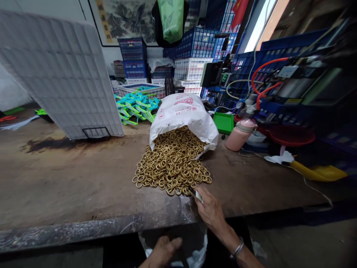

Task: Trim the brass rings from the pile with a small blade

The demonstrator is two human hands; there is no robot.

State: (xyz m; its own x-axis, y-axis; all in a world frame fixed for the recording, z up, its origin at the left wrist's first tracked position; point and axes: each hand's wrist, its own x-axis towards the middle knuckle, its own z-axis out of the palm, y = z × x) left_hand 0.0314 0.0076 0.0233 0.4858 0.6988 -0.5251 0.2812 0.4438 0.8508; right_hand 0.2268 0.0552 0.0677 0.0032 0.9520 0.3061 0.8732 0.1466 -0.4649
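Note:
A heap of brass-coloured rings (173, 163) spills from the mouth of a white woven sack (181, 108) lying on the table. At the heap's near right edge, my right hand (210, 210) is closed on a small tool with a white handle and dark tip (199, 196). That tip touches the nearest rings; its exact kind is unclear. Below the table edge is my left hand (164, 251), its fingers curled and partly hidden. It is over a white-lined container (202, 257), near something dark, and what it holds cannot be made out.
A ribbed white panel (64, 70) stands on the left. Behind the heap lie green and turquoise pieces (136, 106). To the right are a green tray (223, 123), a pink bottle (240, 134), a yellow scoop (320, 172) and a thin cable. Stacked crates (135, 59) stand behind.

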